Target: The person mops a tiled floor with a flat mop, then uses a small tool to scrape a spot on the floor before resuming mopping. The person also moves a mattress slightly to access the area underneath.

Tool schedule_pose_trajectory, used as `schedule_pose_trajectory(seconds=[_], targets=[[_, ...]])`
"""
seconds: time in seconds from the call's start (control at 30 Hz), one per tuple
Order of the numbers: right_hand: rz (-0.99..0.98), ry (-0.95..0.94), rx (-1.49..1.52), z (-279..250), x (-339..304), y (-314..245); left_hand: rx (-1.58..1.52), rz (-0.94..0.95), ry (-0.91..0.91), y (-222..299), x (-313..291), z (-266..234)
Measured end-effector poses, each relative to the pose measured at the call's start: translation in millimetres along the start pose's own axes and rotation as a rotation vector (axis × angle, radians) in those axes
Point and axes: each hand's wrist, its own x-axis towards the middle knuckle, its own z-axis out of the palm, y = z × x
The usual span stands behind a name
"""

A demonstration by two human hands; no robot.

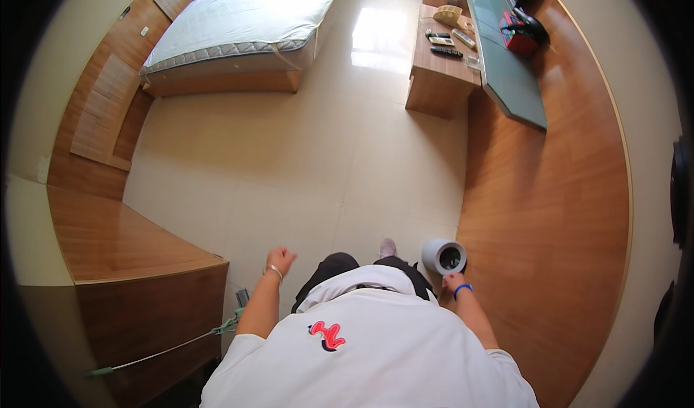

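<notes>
My right hand [454,281], a blue band at its wrist, is closed at the near rim of a grey round waste bin [435,255]. The bin's open mouth tips toward me and its inside looks dark; what lies in it is too small to name. My left hand [278,260] wears a bracelet and hangs in the air over the tiled floor, fingers curled, with nothing visible in it. Below that forearm runs a thin white rod with green fittings [225,326], partly covered by my arm.
Ahead to the left stands a bed with a plastic-covered mattress [246,25]. A wooden cabinet [442,90] at the right carries remotes and small items; a glass shelf [515,93] juts beside it, bearing a red-and-black object [519,41]. Wood panelling [549,191] lines the right, a wooden cabinet [137,256] the left.
</notes>
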Motion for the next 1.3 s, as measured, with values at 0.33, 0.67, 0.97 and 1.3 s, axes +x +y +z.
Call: schedule_pose_trajectory(seconds=[0.33,0.67,0.97,1.3], targets=[[-0.253,0.194,0.189,-208,193,-289,0.39,-0.771,-0.43,-88,-17,20],[-0.081,-0.202,-0.215,-229,247,-381,0.261,-0.269,-0.06,139,400,-45],[0.036,-0.152,-0.117,-356,372,-487,-0.195,0.062,0.17,417,625,-74],[-0.289,0.117,-0.233,-555,589,-730,0.347,-0.443,-0.305,314,592,-8]])
